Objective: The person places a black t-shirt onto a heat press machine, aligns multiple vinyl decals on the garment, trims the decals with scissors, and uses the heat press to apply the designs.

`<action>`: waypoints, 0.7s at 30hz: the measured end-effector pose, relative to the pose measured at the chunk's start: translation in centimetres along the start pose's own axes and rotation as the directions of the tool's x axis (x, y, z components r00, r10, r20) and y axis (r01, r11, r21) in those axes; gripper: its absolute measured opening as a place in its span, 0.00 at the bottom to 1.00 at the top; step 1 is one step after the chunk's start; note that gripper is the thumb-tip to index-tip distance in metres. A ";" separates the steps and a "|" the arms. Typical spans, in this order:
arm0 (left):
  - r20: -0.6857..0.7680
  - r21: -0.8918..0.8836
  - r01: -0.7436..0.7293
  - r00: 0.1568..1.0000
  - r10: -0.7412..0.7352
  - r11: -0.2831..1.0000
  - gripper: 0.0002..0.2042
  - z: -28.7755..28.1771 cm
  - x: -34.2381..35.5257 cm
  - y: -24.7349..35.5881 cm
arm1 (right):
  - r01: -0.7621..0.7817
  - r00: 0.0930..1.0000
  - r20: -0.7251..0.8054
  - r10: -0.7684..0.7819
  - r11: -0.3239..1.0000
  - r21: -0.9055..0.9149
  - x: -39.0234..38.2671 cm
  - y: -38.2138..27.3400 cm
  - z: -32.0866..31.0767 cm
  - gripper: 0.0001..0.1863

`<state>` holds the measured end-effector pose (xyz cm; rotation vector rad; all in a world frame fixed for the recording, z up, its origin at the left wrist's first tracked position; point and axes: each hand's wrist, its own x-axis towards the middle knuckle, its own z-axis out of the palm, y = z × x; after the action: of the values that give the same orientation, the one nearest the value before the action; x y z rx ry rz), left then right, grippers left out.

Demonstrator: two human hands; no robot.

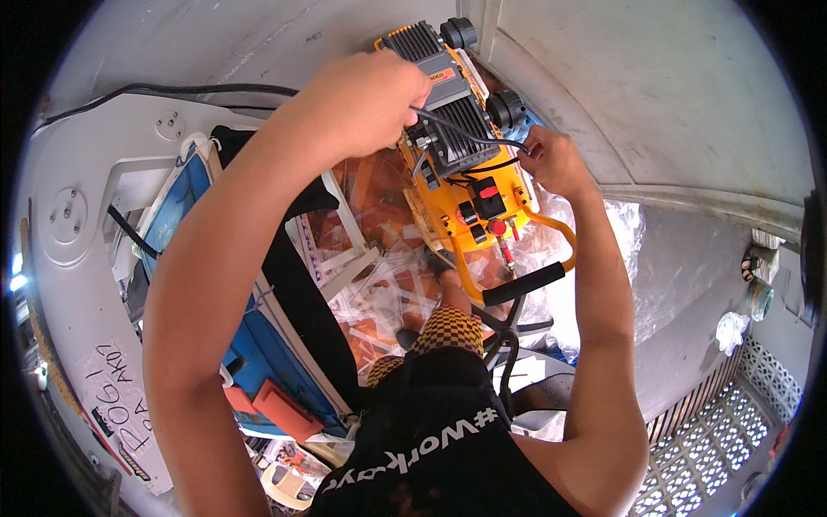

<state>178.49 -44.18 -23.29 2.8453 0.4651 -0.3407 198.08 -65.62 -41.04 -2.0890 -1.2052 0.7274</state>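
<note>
A black cable (463,132) is stretched between my two hands, above a yellow air compressor (441,209). My left hand (370,99) is closed on the cable over the dark ribbed motor (463,138). On the other side, my right hand (556,161) pinches the cable near a round black air filter (506,109). Part of the motor is hidden behind my left hand. The compressor's black pressure switch box with a red knob (488,193) sits above the tank, and its black handle grip (524,284) points toward me.
Clear plastic sheets (392,293) cover much of the tiled floor. At the left stand a grey-white panel (73,302) and a blue container (276,358) with a black cloth (319,345) over its edge. A grey wall (655,95) rises close behind the compressor on the right.
</note>
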 end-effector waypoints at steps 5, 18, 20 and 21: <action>-0.084 -0.044 -0.018 0.996 0.014 0.999 0.07 2.3 -0.7 -0.3 | 0.048 0.965 -0.246 -0.089 0.985 -0.169 -0.1 0.4 2.5 0.07; -0.104 -0.100 -0.082 0.992 0.072 0.992 0.06 3.0 0.0 -2.6 | 0.166 0.976 0.182 -0.124 0.957 -0.237 1.1 1.8 0.9 0.07; -0.106 -0.036 -0.035 0.994 0.031 0.999 0.06 3.7 -0.1 -2.6 | 0.192 0.979 0.143 -0.143 0.879 -0.436 0.7 1.3 1.4 0.12; -0.095 -0.003 -0.021 0.995 0.021 1.000 0.06 4.0 -0.1 -2.6 | 0.176 0.984 0.133 -0.122 0.818 -0.548 0.5 1.3 1.7 0.14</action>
<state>176.74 -42.92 -27.53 2.8699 0.4531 -0.2010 197.80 -65.28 -43.16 -2.3969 -1.7827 0.4271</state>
